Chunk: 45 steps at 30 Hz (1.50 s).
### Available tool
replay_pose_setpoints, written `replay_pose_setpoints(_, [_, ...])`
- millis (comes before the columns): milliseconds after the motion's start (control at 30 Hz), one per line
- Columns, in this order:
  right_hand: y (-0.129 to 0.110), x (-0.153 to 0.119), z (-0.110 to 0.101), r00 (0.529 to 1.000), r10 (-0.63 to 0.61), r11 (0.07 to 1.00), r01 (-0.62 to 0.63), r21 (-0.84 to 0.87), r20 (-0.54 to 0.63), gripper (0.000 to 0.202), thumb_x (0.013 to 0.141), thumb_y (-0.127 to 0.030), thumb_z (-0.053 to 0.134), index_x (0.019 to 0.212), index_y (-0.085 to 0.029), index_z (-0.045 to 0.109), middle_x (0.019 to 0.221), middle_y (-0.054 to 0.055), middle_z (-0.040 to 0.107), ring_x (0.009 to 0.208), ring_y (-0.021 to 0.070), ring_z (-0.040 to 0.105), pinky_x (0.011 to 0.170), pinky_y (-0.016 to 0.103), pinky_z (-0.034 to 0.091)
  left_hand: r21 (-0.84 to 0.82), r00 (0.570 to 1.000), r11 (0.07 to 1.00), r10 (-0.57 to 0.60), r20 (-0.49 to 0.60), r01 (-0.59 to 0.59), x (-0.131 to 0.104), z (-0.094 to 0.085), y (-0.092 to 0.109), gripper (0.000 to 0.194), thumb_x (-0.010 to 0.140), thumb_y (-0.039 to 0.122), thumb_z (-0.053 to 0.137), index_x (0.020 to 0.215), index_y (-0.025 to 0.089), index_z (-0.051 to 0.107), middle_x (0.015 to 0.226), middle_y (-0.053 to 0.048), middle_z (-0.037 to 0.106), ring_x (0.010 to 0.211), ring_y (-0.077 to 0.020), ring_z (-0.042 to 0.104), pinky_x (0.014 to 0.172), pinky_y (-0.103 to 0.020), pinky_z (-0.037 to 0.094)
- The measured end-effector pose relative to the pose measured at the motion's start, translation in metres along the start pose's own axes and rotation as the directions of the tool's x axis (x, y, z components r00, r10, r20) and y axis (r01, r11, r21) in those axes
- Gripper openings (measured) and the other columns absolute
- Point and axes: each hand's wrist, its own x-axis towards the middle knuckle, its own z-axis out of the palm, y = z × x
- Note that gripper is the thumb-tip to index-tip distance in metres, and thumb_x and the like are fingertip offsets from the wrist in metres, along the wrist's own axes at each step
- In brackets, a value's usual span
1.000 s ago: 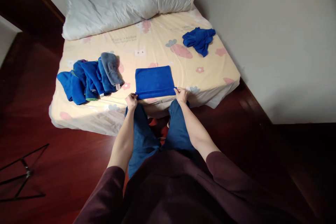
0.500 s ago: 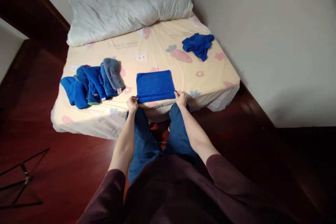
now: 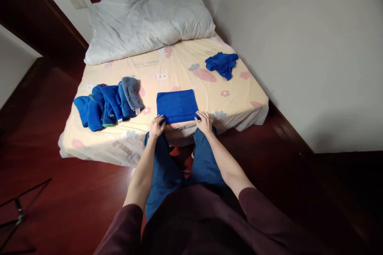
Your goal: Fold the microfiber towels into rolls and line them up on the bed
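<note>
A blue cloth lies flat at the near edge of the bed, with a narrow folded strip along its near side. My left hand rests on the strip's left end, fingers slightly apart. At the right end my right hand touches the strip with its fingers spread. Left of the cloth is a row of rolled or folded blue cloths, with a grey one at its right end. A crumpled blue cloth lies farther back on the right.
The bed has a patterned yellow sheet. A large white quilt lies across its far end. To the right stands a wall. A black metal stand is on the floor at the lower left.
The view has tilted up, showing more of the headboard. Both hands have gone from pinching the strip's ends to lying on it with fingers spread. The near strip looks flatter.
</note>
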Motion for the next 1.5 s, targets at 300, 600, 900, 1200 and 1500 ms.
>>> replay_pose_setpoints(300, [0.004, 0.004, 0.002, 0.961, 0.123, 0.988, -0.095, -0.120, 0.248, 0.058, 0.084, -0.008, 0.058, 0.140, -0.022, 0.064, 0.149, 0.005, 0.060, 0.139, 0.0267, 0.051, 0.118, 0.050, 0.039, 0.146, 0.977, 0.984, -0.126, 0.172, 0.101, 0.006, 0.004, -0.009, 0.072, 0.074, 0.004, 0.059, 0.146, 0.010, 0.056, 0.155, -0.012, 0.051, 0.150, -0.0272, 0.040, 0.127, -0.038, 0.035])
replay_pose_setpoints(600, [-0.003, 0.016, 0.016, 0.963, 0.203, 0.978, -0.189, -0.089, 0.176, 0.055, 0.088, -0.005, 0.054, 0.140, -0.019, 0.064, 0.145, 0.005, 0.064, 0.138, 0.0239, 0.051, 0.117, 0.041, 0.045, 0.226, 0.968, 0.962, -0.191, 0.164, 0.151, 0.011, 0.008, -0.006, 0.075, 0.078, -0.002, 0.048, 0.151, 0.018, 0.052, 0.157, -0.009, 0.050, 0.150, -0.0300, 0.040, 0.124, -0.049, 0.036])
replay_pose_setpoints(900, [-0.004, 0.019, 0.020, 0.970, 0.221, 0.975, -0.221, -0.011, 0.097, 0.048, 0.083, 0.002, 0.052, 0.119, -0.021, 0.074, 0.133, 0.007, 0.071, 0.129, 0.0223, 0.058, 0.114, 0.039, 0.048, 0.228, 0.969, 0.960, -0.199, 0.145, 0.163, 0.010, -0.004, 0.004, 0.068, 0.081, 0.001, 0.044, 0.144, 0.021, 0.060, 0.153, -0.006, 0.056, 0.146, -0.0266, 0.045, 0.121, -0.045, 0.039])
replay_pose_setpoints(1200, [0.006, 0.002, 0.010, 0.966, 0.259, 0.965, -0.258, 0.055, -0.016, 0.032, 0.085, -0.013, 0.054, 0.109, -0.019, 0.075, 0.108, 0.011, 0.076, 0.110, 0.0267, 0.066, 0.104, 0.040, 0.052, 0.091, 0.953, 0.952, -0.298, 0.049, 0.292, -0.006, -0.011, 0.005, 0.046, 0.088, 0.016, 0.053, 0.132, 0.019, 0.067, 0.126, -0.015, 0.067, 0.124, -0.0271, 0.063, 0.113, -0.040, 0.047])
replay_pose_setpoints(1500, [0.013, 0.005, 0.005, 0.892, 0.452, 0.892, -0.452, -0.001, 0.029, 0.035, 0.103, -0.042, 0.048, 0.117, -0.019, 0.070, 0.115, 0.014, 0.076, 0.100, 0.0284, 0.072, 0.095, 0.038, 0.053, 0.121, 0.899, 0.893, -0.438, 0.012, 0.433, 0.002, -0.007, 0.008, 0.034, 0.104, 0.033, 0.040, 0.127, 0.017, 0.060, 0.115, -0.017, 0.072, 0.120, -0.0314, 0.062, 0.101, -0.044, 0.050])
